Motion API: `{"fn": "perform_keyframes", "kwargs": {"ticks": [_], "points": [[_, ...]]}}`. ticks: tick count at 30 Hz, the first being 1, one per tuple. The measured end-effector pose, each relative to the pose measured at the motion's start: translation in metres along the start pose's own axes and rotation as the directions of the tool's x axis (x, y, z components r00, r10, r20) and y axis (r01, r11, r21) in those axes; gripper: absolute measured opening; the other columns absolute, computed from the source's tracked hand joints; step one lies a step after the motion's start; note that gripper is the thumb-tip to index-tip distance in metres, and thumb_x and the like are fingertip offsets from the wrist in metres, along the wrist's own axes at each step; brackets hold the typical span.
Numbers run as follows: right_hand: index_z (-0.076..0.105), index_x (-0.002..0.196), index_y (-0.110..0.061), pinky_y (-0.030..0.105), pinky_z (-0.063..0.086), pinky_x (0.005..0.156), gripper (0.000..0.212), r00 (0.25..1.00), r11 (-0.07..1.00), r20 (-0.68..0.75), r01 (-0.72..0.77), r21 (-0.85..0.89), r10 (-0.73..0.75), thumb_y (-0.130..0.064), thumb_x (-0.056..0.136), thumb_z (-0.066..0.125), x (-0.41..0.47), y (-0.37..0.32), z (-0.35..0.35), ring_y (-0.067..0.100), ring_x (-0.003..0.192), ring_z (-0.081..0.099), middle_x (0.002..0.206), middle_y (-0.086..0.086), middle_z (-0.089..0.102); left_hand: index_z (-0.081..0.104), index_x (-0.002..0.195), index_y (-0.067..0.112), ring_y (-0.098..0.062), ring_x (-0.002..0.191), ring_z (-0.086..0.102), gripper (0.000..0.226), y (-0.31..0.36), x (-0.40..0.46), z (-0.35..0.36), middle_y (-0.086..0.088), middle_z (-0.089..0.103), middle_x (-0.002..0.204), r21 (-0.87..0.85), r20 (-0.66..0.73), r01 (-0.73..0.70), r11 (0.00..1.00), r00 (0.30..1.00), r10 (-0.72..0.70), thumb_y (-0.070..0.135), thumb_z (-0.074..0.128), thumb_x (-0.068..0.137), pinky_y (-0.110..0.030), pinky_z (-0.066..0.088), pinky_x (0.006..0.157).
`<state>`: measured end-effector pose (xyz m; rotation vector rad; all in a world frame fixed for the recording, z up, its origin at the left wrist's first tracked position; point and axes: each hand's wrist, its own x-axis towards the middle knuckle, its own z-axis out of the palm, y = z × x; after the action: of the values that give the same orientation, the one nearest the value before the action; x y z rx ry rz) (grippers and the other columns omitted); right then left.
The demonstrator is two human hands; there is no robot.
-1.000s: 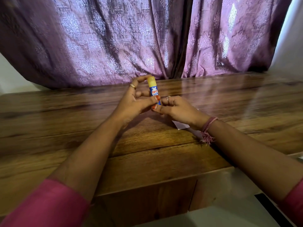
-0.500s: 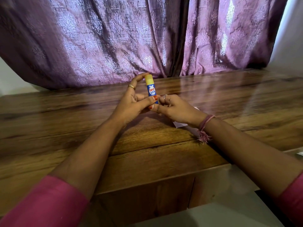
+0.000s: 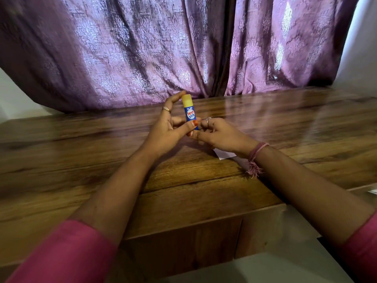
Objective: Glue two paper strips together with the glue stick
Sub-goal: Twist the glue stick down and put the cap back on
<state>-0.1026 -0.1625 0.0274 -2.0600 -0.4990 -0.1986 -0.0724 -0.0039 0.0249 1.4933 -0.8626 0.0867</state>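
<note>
A blue glue stick [image 3: 190,115] with a yellow cap stands upright above the wooden table [image 3: 102,166], held between both hands. My left hand [image 3: 168,132] grips it with the thumb across the blue body and the forefinger touching the yellow cap. My right hand [image 3: 221,134] pinches its lower end. A white paper strip [image 3: 224,155] lies on the table under my right wrist, mostly hidden; only a corner shows.
A purple patterned curtain [image 3: 173,48] hangs along the table's far edge. The table's near edge [image 3: 183,229] runs below my forearms, with a pale floor under it. A small white object [image 3: 373,190] shows at the right edge.
The hands and the glue stick keep the same grip. The left forefinger rests a little higher against the yellow cap; the view has shifted slightly.
</note>
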Motion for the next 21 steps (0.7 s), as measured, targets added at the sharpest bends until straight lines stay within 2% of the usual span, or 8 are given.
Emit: {"fn": "perform_keyframes", "kwargs": {"ticks": [4, 6, 8, 9, 11, 15, 19, 21], "points": [[0.069, 0.099, -0.015, 0.008, 0.038, 0.052, 0.011, 0.997, 0.988, 0.079, -0.013, -0.153, 0.026, -0.018, 0.094, 0.059, -0.005, -0.002, -0.007, -0.010, 0.048, 0.050, 0.057, -0.019, 0.063, 0.019, 0.141, 0.016, -0.011, 0.082, 0.070, 0.067, -0.005, 0.002, -0.003, -0.017, 0.066, 0.106, 0.000, -0.063, 0.065, 0.998, 0.996, -0.065, -0.008, 0.054, 0.089, -0.031, 0.056, 0.081], [0.067, 0.113, -0.008, 0.020, 0.047, 0.060, 0.027, 0.997, 0.941, 0.056, -0.025, -0.338, 0.046, -0.025, 0.096, 0.055, -0.005, -0.001, -0.014, -0.004, 0.059, 0.057, 0.081, -0.002, 0.071, 0.030, 0.134, 0.010, -0.011, 0.077, 0.071, 0.055, -0.009, 0.003, -0.007, -0.013, 0.068, 0.101, -0.041, -0.135, 0.132, 0.990, 0.981, -0.136, -0.005, 0.058, 0.088, -0.033, 0.058, 0.074], [0.063, 0.113, 0.003, 0.040, 0.050, 0.074, 0.033, 0.999, 0.881, -0.032, -0.039, -0.471, 0.027, -0.024, 0.098, 0.049, -0.007, 0.003, -0.026, 0.018, 0.078, 0.063, 0.098, 0.019, 0.068, 0.042, 0.124, 0.003, -0.010, 0.072, 0.070, 0.042, -0.015, 0.002, -0.012, -0.009, 0.068, 0.095, -0.046, -0.162, 0.206, 0.977, 0.964, -0.211, -0.005, 0.060, 0.087, -0.029, 0.060, 0.066], [0.062, 0.111, 0.006, 0.040, 0.046, 0.076, 0.032, 0.997, 0.863, -0.080, -0.031, -0.505, -0.011, -0.019, 0.099, 0.048, -0.009, 0.004, -0.032, 0.025, 0.082, 0.060, 0.101, 0.020, 0.067, 0.046, 0.119, 0.002, -0.010, 0.072, 0.069, 0.037, -0.018, 0.002, -0.013, -0.009, 0.067, 0.094, -0.021, -0.149, 0.243, 0.970, 0.958, -0.243, -0.006, 0.061, 0.086, -0.027, 0.059, 0.067], [0.064, 0.112, 0.002, 0.027, 0.037, 0.071, 0.026, 0.983, 0.860, -0.158, 0.001, -0.510, -0.095, -0.009, 0.097, 0.046, -0.019, 0.006, -0.042, 0.019, 0.084, 0.053, 0.101, 0.011, 0.065, 0.052, 0.104, 0.009, -0.006, 0.073, 0.067, 0.029, -0.023, 0.000, -0.017, -0.006, 0.065, 0.093, 0.082, -0.092, 0.277, 0.957, 0.959, -0.270, -0.009, 0.063, 0.084, -0.021, 0.057, 0.072], [0.064, 0.109, -0.006, 0.035, 0.046, 0.080, 0.026, 0.962, 0.928, -0.266, -0.039, -0.370, -0.065, 0.001, 0.095, 0.043, -0.045, 0.016, -0.058, 0.017, 0.081, 0.058, 0.097, 0.010, 0.066, 0.053, 0.092, 0.022, 0.006, 0.064, 0.064, 0.037, -0.027, 0.000, -0.022, 0.001, 0.060, 0.088, 0.199, -0.088, 0.286, 0.937, 0.958, -0.274, -0.009, 0.067, 0.079, -0.011, 0.052, 0.068], [0.065, 0.095, -0.017, 0.026, 0.044, 0.074, 0.026, 0.977, 0.919, -0.211, -0.079, -0.387, -0.005, 0.000, 0.093, 0.046, -0.074, 0.024, -0.065, 0.012, 0.081, 0.058, 0.090, -0.002, 0.066, 0.053, 0.092, 0.024, 0.004, 0.063, 0.062, 0.036, -0.028, -0.001, -0.021, 0.003, 0.059, 0.086, 0.267, -0.095, 0.279, 0.923, 0.960, -0.263, -0.006, 0.069, 0.080, -0.010, 0.051, 0.067], [0.069, 0.099, -0.015, 0.032, 0.048, 0.081, 0.024, 0.986, 0.869, -0.164, -0.090, -0.486, 0.011, -0.003, 0.091, 0.050, -0.081, 0.027, -0.065, 0.018, 0.092, 0.061, 0.100, 0.001, 0.069, 0.053, 0.093, 0.022, -0.004, 0.069, 0.060, 0.032, -0.027, 0.000, -0.022, 0.003, 0.060, 0.087, 0.310, -0.103, 0.277, 0.909, 0.961, -0.257, -0.003, 0.069, 0.081, -0.013, 0.050, 0.069]]}}
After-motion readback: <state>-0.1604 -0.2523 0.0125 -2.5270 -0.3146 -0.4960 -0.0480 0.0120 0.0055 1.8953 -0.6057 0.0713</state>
